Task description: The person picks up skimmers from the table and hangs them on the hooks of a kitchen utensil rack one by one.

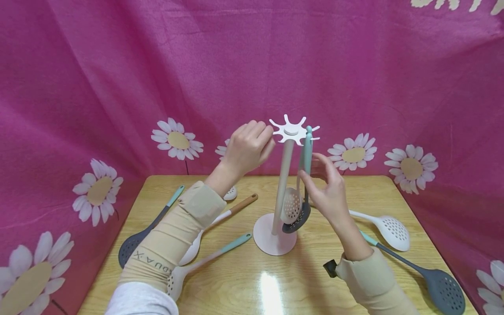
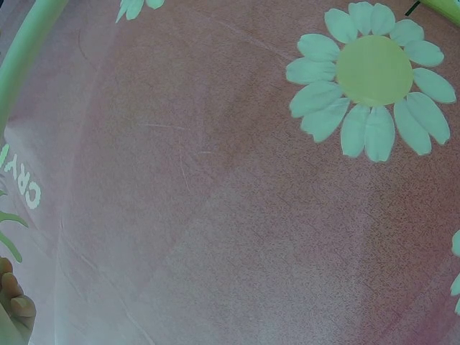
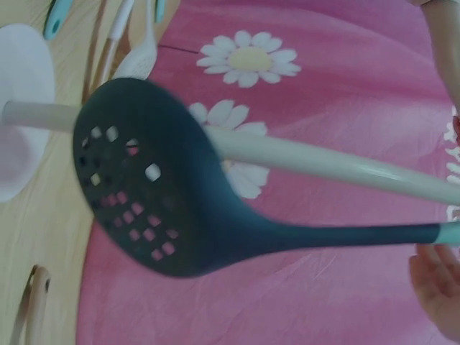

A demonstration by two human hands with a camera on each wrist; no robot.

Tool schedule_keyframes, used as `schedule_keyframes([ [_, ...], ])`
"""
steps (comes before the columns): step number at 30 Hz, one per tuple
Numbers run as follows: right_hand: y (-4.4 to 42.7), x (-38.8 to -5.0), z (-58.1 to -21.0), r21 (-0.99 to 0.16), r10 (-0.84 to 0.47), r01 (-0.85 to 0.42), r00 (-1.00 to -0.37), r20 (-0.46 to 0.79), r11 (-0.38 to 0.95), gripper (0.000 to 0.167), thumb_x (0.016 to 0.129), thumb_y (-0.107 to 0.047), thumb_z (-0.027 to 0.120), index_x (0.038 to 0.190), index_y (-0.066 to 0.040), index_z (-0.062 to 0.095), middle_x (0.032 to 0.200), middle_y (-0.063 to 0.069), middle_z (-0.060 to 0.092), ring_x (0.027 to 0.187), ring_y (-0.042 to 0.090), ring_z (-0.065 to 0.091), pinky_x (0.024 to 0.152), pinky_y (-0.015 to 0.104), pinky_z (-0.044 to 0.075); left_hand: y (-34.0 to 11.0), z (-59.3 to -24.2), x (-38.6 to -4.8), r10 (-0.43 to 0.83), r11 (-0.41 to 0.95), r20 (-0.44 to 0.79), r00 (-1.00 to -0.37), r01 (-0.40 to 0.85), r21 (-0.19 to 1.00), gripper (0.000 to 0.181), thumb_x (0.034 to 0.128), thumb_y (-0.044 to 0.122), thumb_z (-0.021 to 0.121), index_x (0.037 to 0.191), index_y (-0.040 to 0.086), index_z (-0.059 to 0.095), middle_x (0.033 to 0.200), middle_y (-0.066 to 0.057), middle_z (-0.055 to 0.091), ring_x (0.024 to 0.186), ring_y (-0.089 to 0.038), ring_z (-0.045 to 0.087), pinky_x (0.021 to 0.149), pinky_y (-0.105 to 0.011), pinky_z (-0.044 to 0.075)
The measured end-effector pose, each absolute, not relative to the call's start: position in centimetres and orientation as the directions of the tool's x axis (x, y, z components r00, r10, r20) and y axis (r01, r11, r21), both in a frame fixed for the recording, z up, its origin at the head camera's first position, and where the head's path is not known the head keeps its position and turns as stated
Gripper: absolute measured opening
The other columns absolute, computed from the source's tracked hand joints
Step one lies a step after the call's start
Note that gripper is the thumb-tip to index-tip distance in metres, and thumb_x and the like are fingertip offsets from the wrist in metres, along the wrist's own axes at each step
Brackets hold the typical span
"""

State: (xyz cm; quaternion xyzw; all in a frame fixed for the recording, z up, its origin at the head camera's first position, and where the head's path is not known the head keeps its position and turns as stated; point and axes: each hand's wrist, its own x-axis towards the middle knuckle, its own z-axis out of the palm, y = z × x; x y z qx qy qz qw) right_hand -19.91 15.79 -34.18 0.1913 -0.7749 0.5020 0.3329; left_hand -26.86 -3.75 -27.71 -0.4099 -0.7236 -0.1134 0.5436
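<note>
A utensil stand point(image 1: 281, 188) rises from a round white base, topped by a ring of white hooks. My left hand point(image 1: 249, 144) has its curled fingers at the tip of a left hook, which they partly cover. Two teal-handled utensils hang at the stand's right: a dark slotted ladle point(image 3: 165, 187) and, behind it, a pale perforated skimmer point(image 1: 292, 206). Beside the ladle's teal handle is my right hand point(image 1: 329, 192), thumb and fingers spread loosely about it. The right wrist view shows its fingers point(image 3: 430, 277) relaxed by the handle.
On the left of the table lie a dark slotted turner point(image 1: 135, 243), a wooden-handled white utensil point(image 1: 220, 218) and a pale slotted one with a teal handle point(image 1: 179, 278). At the right lie a white skimmer point(image 1: 393, 232) and a dark slotted turner point(image 1: 445, 288). Pink flowered cloth point(image 1: 236, 65) surrounds the table.
</note>
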Motion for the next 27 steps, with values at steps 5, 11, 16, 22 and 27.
schedule_keyframes([
  [5,17.3,-20.9,-35.9,-0.503,-0.002,-0.726,-0.571,0.821,0.469,0.036,0.08,0.004,0.061,0.116,0.006,0.053,0.093,0.018,0.062,0.085,0.023,0.058,0.082,0.022,0.045,-3.8,-27.7,-26.9,0.47,0.638,0.88,-0.073,0.717,-0.281,0.009,0.0788,0.005,0.052,0.07,0.002,0.053,0.061,-0.006,0.046,0.054,-0.02,0.042,0.047,-0.027,0.035],
  [11,18.8,-21.9,-37.8,-0.389,0.002,-0.761,-0.454,0.891,0.52,0.027,0.089,-0.01,0.053,0.109,0.008,0.056,0.088,0.019,0.061,0.084,0.027,0.056,0.085,0.021,0.042,-3.8,-27.9,-27.0,0.463,0.638,0.884,-0.069,0.718,-0.278,0.009,0.0784,0.004,0.051,0.07,0.002,0.052,0.06,-0.005,0.044,0.054,-0.02,0.041,0.046,-0.027,0.034],
  [16,20.0,-22.3,-39.6,-0.36,-0.016,-0.699,-0.469,0.883,0.617,0.025,0.082,0.002,0.055,0.106,0.006,0.058,0.089,0.018,0.06,0.083,0.03,0.056,0.082,0.025,0.043,-3.8,-27.9,-27.0,0.464,0.637,0.883,-0.066,0.718,-0.281,0.009,0.0786,0.004,0.051,0.069,0.002,0.052,0.06,-0.005,0.045,0.054,-0.02,0.041,0.047,-0.026,0.034],
  [22,22.4,-22.9,-42.4,-0.343,-0.078,-0.604,-0.562,0.824,0.719,0.031,0.079,0.001,0.059,0.11,0.005,0.056,0.097,0.02,0.058,0.092,0.034,0.055,0.082,0.044,0.042,-3.7,-27.9,-27.1,0.465,0.636,0.883,-0.061,0.717,-0.286,0.009,0.0784,0.004,0.051,0.07,0.002,0.053,0.061,-0.006,0.046,0.054,-0.02,0.041,0.047,-0.027,0.035],
  [27,24.5,-23.2,-44.6,-0.348,-0.099,-0.51,-0.661,0.744,0.787,0.037,0.077,-0.001,0.062,0.113,0.005,0.055,0.106,0.023,0.056,0.101,0.039,0.051,0.09,0.049,0.038,-3.7,-27.9,-27.1,0.461,0.635,0.885,-0.059,0.719,-0.282,0.009,0.0781,0.003,0.051,0.07,0.002,0.053,0.06,-0.006,0.045,0.053,-0.02,0.041,0.047,-0.027,0.035],
])
